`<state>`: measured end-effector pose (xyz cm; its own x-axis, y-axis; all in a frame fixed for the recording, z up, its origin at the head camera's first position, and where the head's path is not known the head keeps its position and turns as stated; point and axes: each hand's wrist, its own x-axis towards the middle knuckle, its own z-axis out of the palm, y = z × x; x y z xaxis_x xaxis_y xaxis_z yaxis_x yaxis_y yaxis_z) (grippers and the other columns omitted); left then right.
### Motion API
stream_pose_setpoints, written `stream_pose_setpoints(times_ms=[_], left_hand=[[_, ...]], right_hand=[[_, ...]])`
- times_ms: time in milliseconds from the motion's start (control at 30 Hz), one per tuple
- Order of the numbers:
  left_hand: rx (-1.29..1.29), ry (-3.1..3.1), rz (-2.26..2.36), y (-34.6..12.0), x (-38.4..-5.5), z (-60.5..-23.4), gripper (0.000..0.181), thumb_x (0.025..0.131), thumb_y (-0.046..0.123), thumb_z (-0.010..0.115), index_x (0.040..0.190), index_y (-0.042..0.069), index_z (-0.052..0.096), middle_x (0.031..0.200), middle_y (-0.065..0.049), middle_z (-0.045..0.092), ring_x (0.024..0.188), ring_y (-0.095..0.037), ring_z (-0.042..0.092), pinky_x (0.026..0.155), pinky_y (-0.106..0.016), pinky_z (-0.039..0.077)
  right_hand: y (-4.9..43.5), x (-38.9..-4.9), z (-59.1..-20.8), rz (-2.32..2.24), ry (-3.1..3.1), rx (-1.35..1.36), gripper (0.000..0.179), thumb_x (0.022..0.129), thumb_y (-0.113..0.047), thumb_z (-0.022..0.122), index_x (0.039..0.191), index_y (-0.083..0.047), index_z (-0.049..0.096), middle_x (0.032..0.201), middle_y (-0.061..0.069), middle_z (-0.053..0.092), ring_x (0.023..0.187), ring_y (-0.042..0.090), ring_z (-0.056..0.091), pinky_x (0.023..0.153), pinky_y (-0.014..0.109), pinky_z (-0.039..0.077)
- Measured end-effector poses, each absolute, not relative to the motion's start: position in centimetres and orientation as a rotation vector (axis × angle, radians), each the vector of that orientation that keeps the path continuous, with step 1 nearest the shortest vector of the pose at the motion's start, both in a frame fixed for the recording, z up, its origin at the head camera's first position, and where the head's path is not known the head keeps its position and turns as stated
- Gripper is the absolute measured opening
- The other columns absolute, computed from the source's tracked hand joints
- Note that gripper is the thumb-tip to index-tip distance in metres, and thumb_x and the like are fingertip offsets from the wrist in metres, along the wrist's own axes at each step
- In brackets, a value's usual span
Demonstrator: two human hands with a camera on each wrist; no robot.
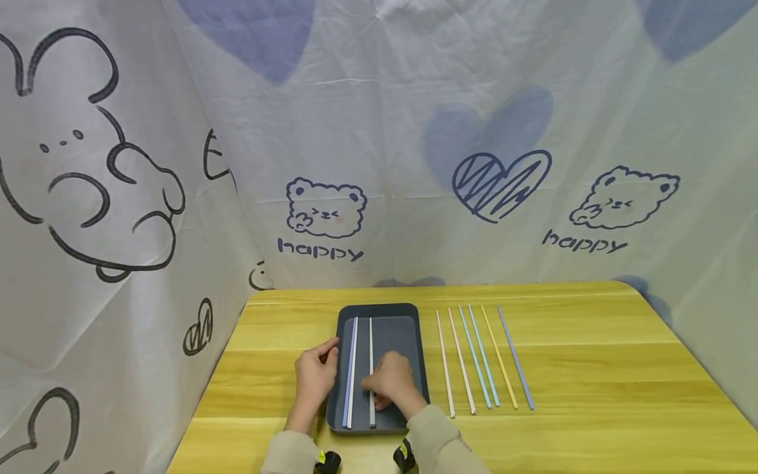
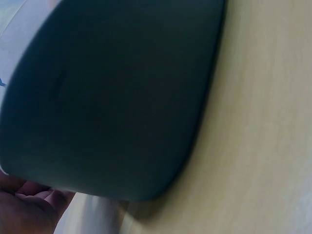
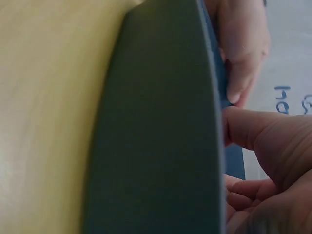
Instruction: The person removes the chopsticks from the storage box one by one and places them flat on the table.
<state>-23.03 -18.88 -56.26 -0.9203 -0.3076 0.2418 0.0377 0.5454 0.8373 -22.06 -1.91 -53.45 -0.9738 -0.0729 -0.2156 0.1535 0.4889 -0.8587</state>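
Note:
In the head view, a dark grey tray (image 1: 379, 309) lies on the table, with several chopsticks lengthwise in it. A purple chopstick (image 1: 346, 398) and a whitish chopstick (image 1: 353, 375) lie close together near its left side. My right hand (image 1: 393, 380) reaches into the tray and pinches a pale grey chopstick (image 1: 371, 342) along the middle. At the left rim, my left hand (image 1: 315, 375) holds the tray with thumb and finger. The tray's wall fills much of the left wrist view, and in the right wrist view it hides my right fingertips.
Right of the tray, two pale pink chopsticks (image 1: 445, 365), two light blue chopsticks (image 1: 476, 355), a yellow chopstick (image 1: 500, 359) and another purple chopstick (image 1: 516, 359) lie spaced on the wooden table (image 1: 616, 382). A printed white cloth (image 1: 403, 217) hangs behind and beside the table.

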Motion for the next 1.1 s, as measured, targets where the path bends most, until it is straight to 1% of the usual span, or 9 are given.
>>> stream_pose_setpoints(times_ms=[100, 267, 367, 433, 633, 867, 1000, 1100], left_hand=[[0.210, -2.418, -1.305, -18.8, -23.0, -56.3, 0.023, 0.099, 0.004, 0.069, 0.120, 0.003, 0.079, 0.119, -0.019, 0.078, 0.103, -0.028, 0.075, 0.074, -0.024, 0.058], [0.207, -2.414, -1.274, -18.8, -23.0, -56.3, 0.022, 0.098, 0.004, 0.069, 0.118, 0.004, 0.081, 0.115, -0.018, 0.079, 0.099, -0.028, 0.075, 0.074, -0.026, 0.058], [0.215, -2.420, -1.283, -18.8, -23.0, -56.2, 0.023, 0.099, 0.005, 0.069, 0.118, 0.004, 0.080, 0.115, -0.018, 0.079, 0.097, -0.028, 0.075, 0.073, -0.027, 0.057], [0.220, -2.430, -1.288, -18.8, -23.0, -56.2, 0.023, 0.099, 0.006, 0.069, 0.120, 0.004, 0.080, 0.116, -0.018, 0.079, 0.099, -0.028, 0.075, 0.074, -0.027, 0.058], [0.215, -2.432, -1.297, -18.8, -23.1, -56.4, 0.023, 0.100, 0.007, 0.069, 0.120, 0.004, 0.080, 0.118, -0.018, 0.078, 0.103, -0.029, 0.076, 0.078, -0.031, 0.060], [0.221, -2.428, -1.287, -18.8, -22.9, -56.4, 0.023, 0.099, 0.005, 0.070, 0.119, 0.004, 0.080, 0.118, -0.018, 0.078, 0.104, -0.030, 0.076, 0.078, -0.031, 0.060], [0.207, -2.421, -1.266, -18.7, -22.9, -56.3, 0.022, 0.099, 0.004, 0.069, 0.118, 0.003, 0.080, 0.116, -0.019, 0.079, 0.102, -0.030, 0.076, 0.077, -0.030, 0.059], [0.202, -2.414, -1.260, -18.7, -22.8, -56.2, 0.022, 0.098, 0.003, 0.069, 0.117, 0.003, 0.081, 0.114, -0.019, 0.079, 0.099, -0.030, 0.076, 0.075, -0.029, 0.059]], right_hand=[[-1.2, -22.2, -53.0, -1.546, 2.387, 0.090, 0.021, 0.077, -0.001, 0.077, 0.064, -0.004, 0.061, 0.049, 0.008, 0.060, 0.035, 0.015, 0.060, 0.045, 0.039, 0.058], [-0.2, -22.4, -52.1, -1.644, 2.231, 0.112, 0.008, 0.082, 0.000, 0.071, 0.083, 0.000, 0.064, 0.061, 0.007, 0.060, 0.045, 0.015, 0.061, 0.052, 0.040, 0.062], [0.3, -22.6, -51.4, -1.674, 2.198, 0.101, 0.012, 0.082, -0.001, 0.070, 0.093, 0.001, 0.065, 0.065, 0.007, 0.060, 0.050, 0.015, 0.061, 0.054, 0.041, 0.062], [0.8, -22.8, -50.9, -1.694, 2.188, 0.088, 0.017, 0.082, -0.002, 0.069, 0.098, 0.001, 0.064, 0.067, 0.007, 0.060, 0.052, 0.016, 0.060, 0.054, 0.040, 0.062], [2.4, -23.5, -49.6, -1.724, 2.210, 0.109, 0.021, 0.084, -0.004, 0.069, 0.104, 0.000, 0.066, 0.070, 0.006, 0.061, 0.055, 0.016, 0.061, 0.053, 0.038, 0.062], [4.7, -24.4, -48.9, -1.766, 2.220, 0.166, 0.022, 0.086, -0.006, 0.069, 0.107, -0.001, 0.067, 0.070, 0.006, 0.062, 0.057, 0.017, 0.060, 0.052, 0.036, 0.060], [6.0, -24.8, -48.7, -1.799, 2.197, 0.209, 0.024, 0.086, -0.005, 0.067, 0.110, -0.001, 0.067, 0.067, 0.005, 0.060, 0.056, 0.016, 0.058, 0.051, 0.034, 0.058], [7.3, -25.2, -48.6, -1.803, 2.214, 0.244, 0.027, 0.086, -0.006, 0.067, 0.112, -0.001, 0.067, 0.069, 0.006, 0.061, 0.056, 0.016, 0.058, 0.052, 0.034, 0.058]])
